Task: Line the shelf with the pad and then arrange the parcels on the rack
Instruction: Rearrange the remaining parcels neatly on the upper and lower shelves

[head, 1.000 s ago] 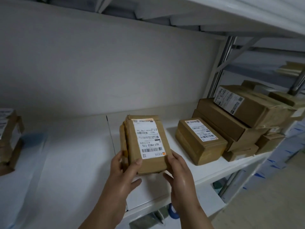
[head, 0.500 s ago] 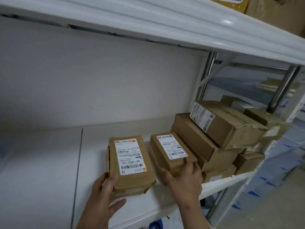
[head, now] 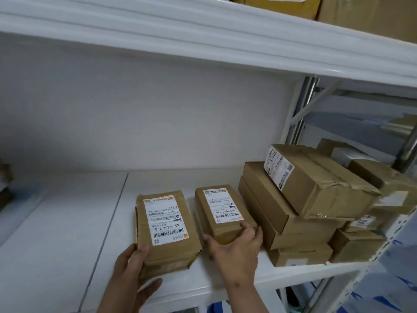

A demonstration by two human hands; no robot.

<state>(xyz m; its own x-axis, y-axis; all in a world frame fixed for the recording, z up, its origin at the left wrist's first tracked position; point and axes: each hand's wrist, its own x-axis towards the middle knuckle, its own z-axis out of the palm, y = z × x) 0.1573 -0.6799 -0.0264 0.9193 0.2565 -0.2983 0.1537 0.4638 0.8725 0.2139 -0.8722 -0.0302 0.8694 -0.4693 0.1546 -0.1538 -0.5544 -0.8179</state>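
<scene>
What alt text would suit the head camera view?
Two hands set brown labelled parcels on a white shelf: the left hand holds one parcel, the right hand grips its neighbour beside stacked boxes.

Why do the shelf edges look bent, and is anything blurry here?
Head view: the wide-angle lens bows the upper shelf edge; light is soft and dim, with a faint shadow under it; labels on the two front parcels read fairly sharp, while boxes at the far right smear toward the frame edge.
</scene>
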